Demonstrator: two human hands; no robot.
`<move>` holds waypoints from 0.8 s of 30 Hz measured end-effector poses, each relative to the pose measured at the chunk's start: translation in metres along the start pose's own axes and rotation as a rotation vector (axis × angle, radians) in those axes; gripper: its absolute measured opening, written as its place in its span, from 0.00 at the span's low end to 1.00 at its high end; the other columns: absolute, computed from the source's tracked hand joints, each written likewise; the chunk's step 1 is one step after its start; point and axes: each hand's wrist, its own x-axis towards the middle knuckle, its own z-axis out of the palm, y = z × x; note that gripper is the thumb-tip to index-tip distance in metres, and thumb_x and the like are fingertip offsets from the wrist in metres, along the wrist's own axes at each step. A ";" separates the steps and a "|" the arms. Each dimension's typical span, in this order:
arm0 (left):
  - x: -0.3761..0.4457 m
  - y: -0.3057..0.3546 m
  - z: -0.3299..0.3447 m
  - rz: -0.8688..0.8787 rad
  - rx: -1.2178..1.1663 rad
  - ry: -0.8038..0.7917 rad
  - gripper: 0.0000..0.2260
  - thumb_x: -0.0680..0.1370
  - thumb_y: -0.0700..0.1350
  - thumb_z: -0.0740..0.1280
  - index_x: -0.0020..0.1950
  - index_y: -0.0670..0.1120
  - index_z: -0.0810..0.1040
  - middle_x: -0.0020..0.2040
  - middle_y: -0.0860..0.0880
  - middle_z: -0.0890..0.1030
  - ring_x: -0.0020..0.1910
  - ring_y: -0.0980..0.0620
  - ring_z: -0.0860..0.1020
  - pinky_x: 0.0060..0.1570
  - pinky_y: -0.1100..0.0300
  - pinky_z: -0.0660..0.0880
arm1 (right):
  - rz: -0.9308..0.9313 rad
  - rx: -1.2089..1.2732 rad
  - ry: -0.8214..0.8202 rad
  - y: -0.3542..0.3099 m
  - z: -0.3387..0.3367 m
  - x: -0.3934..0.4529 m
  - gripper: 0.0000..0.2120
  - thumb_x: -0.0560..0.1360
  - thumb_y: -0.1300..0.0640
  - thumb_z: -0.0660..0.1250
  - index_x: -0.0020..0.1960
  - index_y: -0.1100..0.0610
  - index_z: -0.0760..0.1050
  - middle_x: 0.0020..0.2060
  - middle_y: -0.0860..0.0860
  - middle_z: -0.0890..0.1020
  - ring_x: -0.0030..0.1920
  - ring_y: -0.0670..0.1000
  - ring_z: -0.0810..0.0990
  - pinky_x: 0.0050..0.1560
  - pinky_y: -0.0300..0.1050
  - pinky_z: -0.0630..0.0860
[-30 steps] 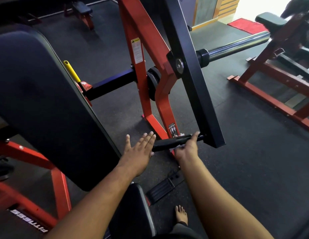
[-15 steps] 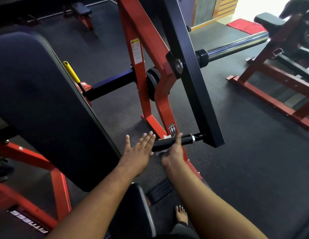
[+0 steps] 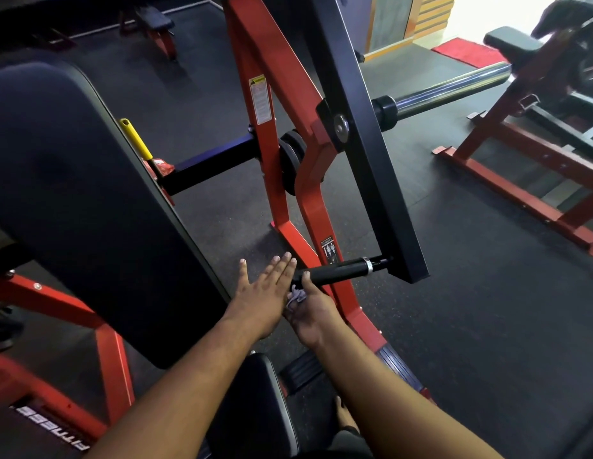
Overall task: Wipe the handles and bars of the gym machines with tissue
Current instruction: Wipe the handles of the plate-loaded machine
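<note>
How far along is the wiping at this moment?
Nothing shows as finished; no surface reveals whether it has been wiped. In hand: the right hand holds the tissue at the near end of the black handle, thumb on it. The left hand is flat and open beside it. Left: the chrome bar and yellow handle stand untouched.

Black handle (image 3: 338,271) beyond the hands — whitish-grey tissue (image 3: 296,295), red frame (image 3: 255,54), yellow lever (image 3: 135,138), chrome bar (image 3: 450,89) — dark speckled floor (image 3: 454,293).
</note>
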 end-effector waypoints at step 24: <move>0.005 -0.004 0.005 0.017 -0.049 -0.027 0.29 0.88 0.55 0.43 0.80 0.51 0.27 0.79 0.54 0.26 0.80 0.54 0.33 0.75 0.28 0.37 | -1.136 -1.962 0.363 -0.098 -0.105 0.019 0.26 0.80 0.67 0.59 0.75 0.49 0.70 0.74 0.48 0.74 0.79 0.51 0.63 0.81 0.63 0.43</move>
